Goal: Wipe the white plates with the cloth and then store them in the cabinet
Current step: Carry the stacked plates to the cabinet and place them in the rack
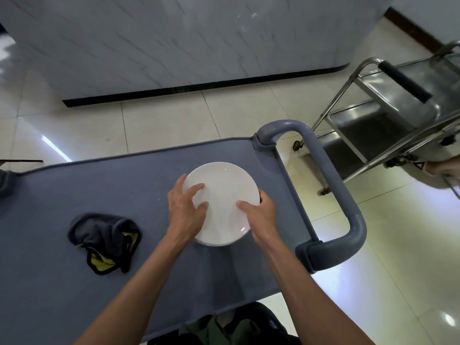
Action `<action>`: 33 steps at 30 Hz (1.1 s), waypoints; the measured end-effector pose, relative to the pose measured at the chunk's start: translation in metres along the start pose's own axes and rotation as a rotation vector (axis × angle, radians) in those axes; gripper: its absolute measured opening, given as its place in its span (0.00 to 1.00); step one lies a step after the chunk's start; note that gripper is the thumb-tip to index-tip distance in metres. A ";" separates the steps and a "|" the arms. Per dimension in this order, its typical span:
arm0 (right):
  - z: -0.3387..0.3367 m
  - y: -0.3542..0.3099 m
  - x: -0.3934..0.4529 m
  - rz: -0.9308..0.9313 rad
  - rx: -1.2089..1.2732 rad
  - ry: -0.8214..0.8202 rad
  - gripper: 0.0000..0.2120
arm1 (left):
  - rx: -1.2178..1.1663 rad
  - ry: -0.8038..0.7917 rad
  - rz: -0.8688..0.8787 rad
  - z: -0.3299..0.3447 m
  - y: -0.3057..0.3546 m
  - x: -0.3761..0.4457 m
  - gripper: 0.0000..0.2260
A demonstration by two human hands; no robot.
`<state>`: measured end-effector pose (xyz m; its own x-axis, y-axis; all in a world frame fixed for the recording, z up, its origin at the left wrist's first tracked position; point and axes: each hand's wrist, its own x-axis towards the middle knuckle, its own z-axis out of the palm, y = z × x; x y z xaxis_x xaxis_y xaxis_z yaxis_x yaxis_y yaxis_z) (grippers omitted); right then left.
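A white plate [224,192] sits on the grey-blue cart top [62,195], on top of at least one more plate whose rim shows beneath it. My left hand [185,207] grips the plate's left edge with fingers curled over its face. At the plate's right edge, my right hand [260,212] holds on with the thumb on top and the fingers under the rim. A crumpled dark grey cloth with yellow trim [105,241] lies loose on the cart top, to the left of both hands.
The cart's grey handle [331,185] loops along its right end. A stainless steel trolley [388,113] stands on the tiled floor to the right. A marble-patterned counter wall [174,46] rises beyond the cart. A person's foot [443,168] shows at the right edge.
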<state>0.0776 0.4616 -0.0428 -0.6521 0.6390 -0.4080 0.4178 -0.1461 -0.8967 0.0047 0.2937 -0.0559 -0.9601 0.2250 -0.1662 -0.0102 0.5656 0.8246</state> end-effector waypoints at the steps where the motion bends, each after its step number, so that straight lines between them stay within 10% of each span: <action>1: -0.001 -0.003 0.000 -0.014 0.029 -0.012 0.19 | -0.002 -0.009 0.002 -0.001 0.002 0.002 0.20; 14: -0.051 -0.017 -0.025 -0.148 0.057 0.039 0.24 | 0.104 -0.115 0.164 0.011 0.059 -0.003 0.21; 33: -0.296 0.010 -0.090 -0.390 -0.022 0.605 0.31 | 0.170 -0.297 0.526 0.185 0.209 -0.130 0.22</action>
<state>0.3274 0.6263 0.0355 -0.2945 0.9489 0.1135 0.2430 0.1892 -0.9514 0.1792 0.5292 0.0379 -0.7055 0.7047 0.0746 0.5103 0.4322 0.7435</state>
